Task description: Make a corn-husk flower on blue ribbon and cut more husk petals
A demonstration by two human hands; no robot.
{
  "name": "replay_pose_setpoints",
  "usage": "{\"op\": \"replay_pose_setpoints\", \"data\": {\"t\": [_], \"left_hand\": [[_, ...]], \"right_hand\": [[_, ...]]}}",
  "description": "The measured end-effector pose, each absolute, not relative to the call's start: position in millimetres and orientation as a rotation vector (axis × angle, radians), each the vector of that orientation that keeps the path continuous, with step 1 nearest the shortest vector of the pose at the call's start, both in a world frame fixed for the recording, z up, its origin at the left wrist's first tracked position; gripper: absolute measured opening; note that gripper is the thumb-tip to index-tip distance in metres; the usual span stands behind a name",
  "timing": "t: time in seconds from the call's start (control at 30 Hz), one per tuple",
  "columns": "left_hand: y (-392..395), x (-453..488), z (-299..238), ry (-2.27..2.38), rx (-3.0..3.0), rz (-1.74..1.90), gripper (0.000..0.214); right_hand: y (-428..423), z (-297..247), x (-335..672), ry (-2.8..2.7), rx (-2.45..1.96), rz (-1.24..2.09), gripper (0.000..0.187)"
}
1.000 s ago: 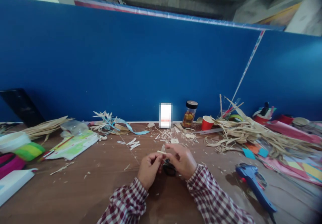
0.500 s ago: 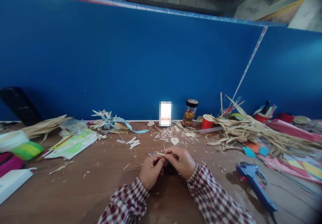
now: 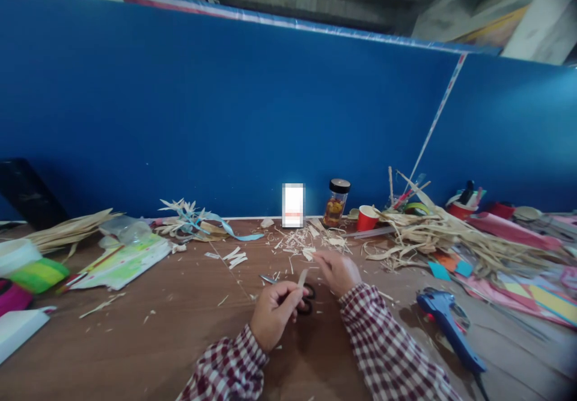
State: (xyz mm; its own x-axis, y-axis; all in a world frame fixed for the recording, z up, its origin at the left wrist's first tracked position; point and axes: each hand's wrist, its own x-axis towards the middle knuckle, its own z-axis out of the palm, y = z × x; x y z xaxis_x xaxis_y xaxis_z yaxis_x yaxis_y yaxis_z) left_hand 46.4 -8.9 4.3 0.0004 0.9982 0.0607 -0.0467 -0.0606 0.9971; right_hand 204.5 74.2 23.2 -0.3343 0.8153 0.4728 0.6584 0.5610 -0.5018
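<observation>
My left hand (image 3: 276, 312) is closed, with a short pale strip (image 3: 303, 278) pinched between thumb and fingers and standing up from them. Under and behind these fingers lies a pair of scissors (image 3: 309, 291) with black handles, its blades pointing to the left. My right hand (image 3: 339, 273) reaches forward beside the heap of pale shavings (image 3: 295, 241), palm down with its fingertips drawn together. Whether a scrap sits between those fingertips is too small to make out. A pale flat scrap (image 3: 309, 253) lies right at the fingertips.
A blue glue gun (image 3: 451, 329) lies to the right. Behind it spread dried husk strips (image 3: 455, 235) and coloured paper. A red paper cup (image 3: 367, 218) and a lidded jar (image 3: 336, 204) stand at the back. Left are a painted sheet (image 3: 130, 260) and rolls of tape (image 3: 40, 275).
My right hand has left the strip and moved forward and right to the shavings. My left hand keeps a strip, now more upright. The scissors handles show more.
</observation>
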Motion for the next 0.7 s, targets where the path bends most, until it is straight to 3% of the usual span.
{"op": "replay_pose_setpoints", "data": {"t": [0.2, 0.33, 0.7], "left_hand": [[3, 36, -5, 1.206, 1.004, 1.458, 0.028], [-2, 39, 0, 1.235, 1.252, 1.375, 0.025], [-6, 41, 7, 1.280, 1.308, 1.267, 0.029]], "right_hand": [[54, 28, 187, -2.068, -0.913, 0.597, 0.030], [42, 25, 178, -2.173, -0.898, 0.671, 0.020], [51, 23, 181, -2.247, -1.060, 0.442, 0.023]]}}
